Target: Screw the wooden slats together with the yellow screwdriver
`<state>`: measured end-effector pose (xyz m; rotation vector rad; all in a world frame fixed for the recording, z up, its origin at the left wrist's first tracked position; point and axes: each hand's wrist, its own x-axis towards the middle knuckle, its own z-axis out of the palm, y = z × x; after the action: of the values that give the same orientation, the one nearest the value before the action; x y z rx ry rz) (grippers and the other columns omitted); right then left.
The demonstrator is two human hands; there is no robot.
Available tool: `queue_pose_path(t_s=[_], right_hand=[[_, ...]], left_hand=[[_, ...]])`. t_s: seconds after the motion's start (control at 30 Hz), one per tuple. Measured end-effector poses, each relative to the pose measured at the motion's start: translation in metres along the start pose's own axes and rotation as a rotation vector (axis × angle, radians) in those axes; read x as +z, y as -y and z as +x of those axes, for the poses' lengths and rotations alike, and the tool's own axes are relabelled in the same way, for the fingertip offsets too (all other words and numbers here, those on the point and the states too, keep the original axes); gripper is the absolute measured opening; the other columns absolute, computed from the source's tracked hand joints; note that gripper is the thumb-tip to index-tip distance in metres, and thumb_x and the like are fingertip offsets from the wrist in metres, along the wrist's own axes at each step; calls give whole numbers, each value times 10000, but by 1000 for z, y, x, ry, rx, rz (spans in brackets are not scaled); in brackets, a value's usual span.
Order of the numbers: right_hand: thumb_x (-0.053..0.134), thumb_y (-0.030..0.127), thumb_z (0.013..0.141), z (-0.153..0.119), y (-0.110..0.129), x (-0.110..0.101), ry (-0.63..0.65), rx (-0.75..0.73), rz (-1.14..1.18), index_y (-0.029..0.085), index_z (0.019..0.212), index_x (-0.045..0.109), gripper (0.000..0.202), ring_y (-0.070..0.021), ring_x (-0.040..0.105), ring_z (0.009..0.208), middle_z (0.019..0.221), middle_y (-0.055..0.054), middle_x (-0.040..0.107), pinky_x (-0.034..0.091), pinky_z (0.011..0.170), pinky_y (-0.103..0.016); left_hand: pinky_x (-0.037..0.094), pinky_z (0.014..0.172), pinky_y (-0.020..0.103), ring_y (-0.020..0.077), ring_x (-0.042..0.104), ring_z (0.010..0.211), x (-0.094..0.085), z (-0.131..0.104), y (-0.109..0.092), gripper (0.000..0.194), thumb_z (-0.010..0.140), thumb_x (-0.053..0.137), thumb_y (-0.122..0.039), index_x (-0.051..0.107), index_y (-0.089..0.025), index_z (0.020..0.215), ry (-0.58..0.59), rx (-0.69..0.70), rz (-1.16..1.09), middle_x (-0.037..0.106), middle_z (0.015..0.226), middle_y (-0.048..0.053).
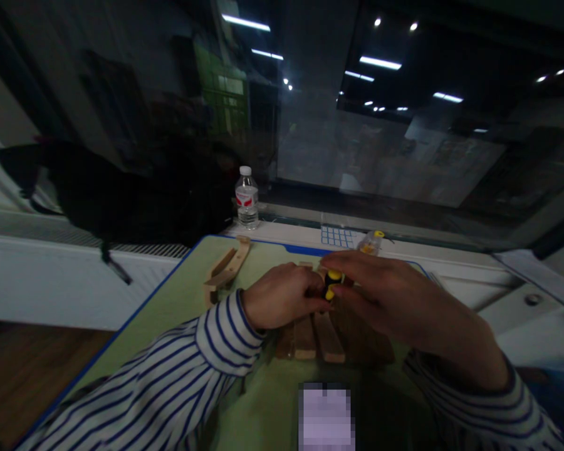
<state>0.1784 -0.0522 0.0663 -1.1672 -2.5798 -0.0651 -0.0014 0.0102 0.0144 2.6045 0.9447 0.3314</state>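
Note:
My right hand [395,300] reaches in from the right, its thumb and fingers closed around a short yellow-and-black screwdriver handle [333,283]. Against the other side of that handle sits my left hand [282,295], fingers curled and pinched. What it grips is hidden behind its own fingers. Below both hands lie light wooden slats [329,341] on a darker brown board [366,335]. The screwdriver's tip cannot be seen. To the left, a separate wooden frame piece [230,266] with small holes rests on the green table top [169,326].
A water bottle [247,203] stands on the window sill behind the table. Near it are a blue-grid sheet [337,237] and a clear container with a yellow cap [372,241]. A dark bag [122,194] lies at left. A blurred-out screen [326,418] is at the near edge.

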Motion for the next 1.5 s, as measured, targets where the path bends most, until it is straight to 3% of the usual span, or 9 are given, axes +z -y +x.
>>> queue_pose_path(t_s=[0.27,0.93,1.27,1.5], right_hand=[[441,175,913,4,-3,4,70,-17,20,185,1039,596,200,-190,596,1003,1092,-56,655,474,857,-361],[415,326,946,6,-6,8,71,36,-33,199,1046,589,238,-194,594,876,965,-39,657,455,736,-344],[421,321,946,5,-8,7,61,35,-55,200,1031,599,232,-184,607,849,943,-32,669,454,710,-324],[427,339,933,0,-5,4,-18,12,-40,175,1222,524,345,-218,584,1058,1201,-98,615,474,860,-381]], left_hand=[[376,595,215,141,612,719,2,1,3,151,819,604,-314,695,-225,901,27,18,-94,693,820,4],[416,721,212,137,609,808,3,3,9,163,847,557,-212,690,-167,929,109,123,-254,697,890,19],[389,611,220,135,602,699,1,2,2,204,793,623,-347,714,-197,897,19,11,-165,693,804,16],[373,588,213,123,587,663,4,3,4,189,798,614,-348,715,-190,826,-9,11,-150,685,761,15]])
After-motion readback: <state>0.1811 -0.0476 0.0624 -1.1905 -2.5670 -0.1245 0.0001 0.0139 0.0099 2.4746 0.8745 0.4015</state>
